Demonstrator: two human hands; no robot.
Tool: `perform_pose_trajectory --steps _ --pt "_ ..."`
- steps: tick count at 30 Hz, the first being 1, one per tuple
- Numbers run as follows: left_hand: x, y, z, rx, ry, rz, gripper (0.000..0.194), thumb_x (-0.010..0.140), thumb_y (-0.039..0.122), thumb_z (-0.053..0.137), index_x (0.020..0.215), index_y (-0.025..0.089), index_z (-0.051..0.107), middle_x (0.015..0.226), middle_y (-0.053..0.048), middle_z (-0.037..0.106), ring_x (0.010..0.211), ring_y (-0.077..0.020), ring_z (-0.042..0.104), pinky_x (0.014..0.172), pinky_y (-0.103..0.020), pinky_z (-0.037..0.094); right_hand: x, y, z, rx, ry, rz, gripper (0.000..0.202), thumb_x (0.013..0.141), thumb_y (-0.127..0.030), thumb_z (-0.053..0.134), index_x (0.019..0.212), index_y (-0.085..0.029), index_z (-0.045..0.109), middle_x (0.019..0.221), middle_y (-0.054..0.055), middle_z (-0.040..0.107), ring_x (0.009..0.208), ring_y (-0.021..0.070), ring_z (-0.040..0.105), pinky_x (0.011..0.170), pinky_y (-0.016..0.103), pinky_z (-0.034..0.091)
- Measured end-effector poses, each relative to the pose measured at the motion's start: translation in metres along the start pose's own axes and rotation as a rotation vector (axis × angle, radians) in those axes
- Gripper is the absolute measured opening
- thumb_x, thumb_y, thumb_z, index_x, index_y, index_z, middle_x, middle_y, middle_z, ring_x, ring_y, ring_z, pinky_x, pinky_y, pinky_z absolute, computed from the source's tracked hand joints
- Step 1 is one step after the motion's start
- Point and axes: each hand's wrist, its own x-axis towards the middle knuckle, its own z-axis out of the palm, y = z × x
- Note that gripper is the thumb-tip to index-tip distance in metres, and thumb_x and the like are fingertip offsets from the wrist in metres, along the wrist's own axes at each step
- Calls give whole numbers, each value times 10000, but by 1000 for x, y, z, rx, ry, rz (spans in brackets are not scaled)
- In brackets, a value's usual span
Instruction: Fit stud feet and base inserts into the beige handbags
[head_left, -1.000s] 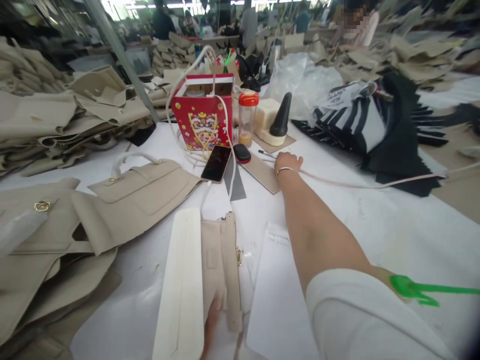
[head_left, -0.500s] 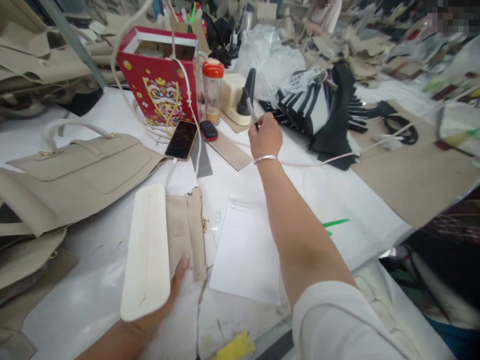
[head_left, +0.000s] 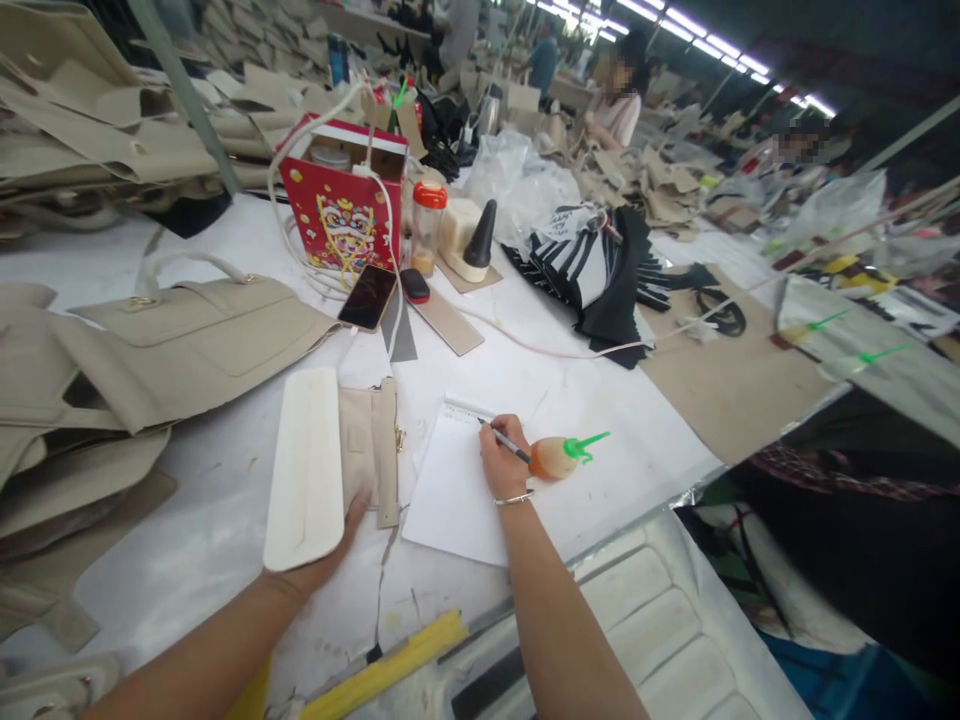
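Observation:
My right hand (head_left: 504, 462) is closed around a dark pen (head_left: 510, 441), its tip at the lines of writing near the top of a white sheet of paper (head_left: 450, 500). Beside that hand a small glue bottle (head_left: 553, 458) with a green nozzle lies on the table. My left hand (head_left: 349, 530) grips a small beige leather bag piece (head_left: 360, 440) with a gold clasp, thumb on top. A long white rounded panel (head_left: 306, 470) is attached to or lies over its left side and hides most of the fingers.
A beige handbag (head_left: 195, 340) lies at left. Behind are a red gift box (head_left: 349, 220), a phone (head_left: 369, 298), an orange-lidded bottle (head_left: 428, 225) and black-and-white striped pieces (head_left: 592, 270). A cable (head_left: 555, 352) crosses the table. People work further back.
My right hand has come back from beside the black cone with the pen and is now over the paper. The glue bottle has come into view. My left hand keeps its grip.

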Motion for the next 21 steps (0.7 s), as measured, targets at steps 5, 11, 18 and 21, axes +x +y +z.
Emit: perform_pose_trajectory --steps 5,11,18,21 --pt "1 -3 4 -14 36 20 755 710 558 563 1324 143 415 1406 -85 395 1370 -289 149 1153 -423 108 -1 -6 1 -127 -57 -75 129 775 -339 478 746 -213 477 627 -49 535 574 125 508 566 237 357" --pt "2 2 -1 -32 2 -55 688 699 558 566 1240 135 513 1359 -97 458 1341 -337 226 1138 -465 163 -2 -6 2 -167 -80 -78 133 777 -337 469 731 -213 449 597 -52 511 562 124 486 560 237 336" --pt "2 0 3 -13 20 -52 646 684 539 583 1215 173 543 1322 -76 503 1327 -335 266 1134 -455 194 -2 -1 3 -158 -61 -89 133 765 -319 465 701 -209 426 586 -53 486 555 119 466 553 235 331" --pt "2 -3 5 -1 63 -12 615 684 543 583 1185 186 569 1284 -74 537 1320 -333 281 1140 -451 177 -2 -1 3 -138 -38 -78 131 758 -312 471 693 -210 419 569 -60 467 538 115 451 541 233 328"
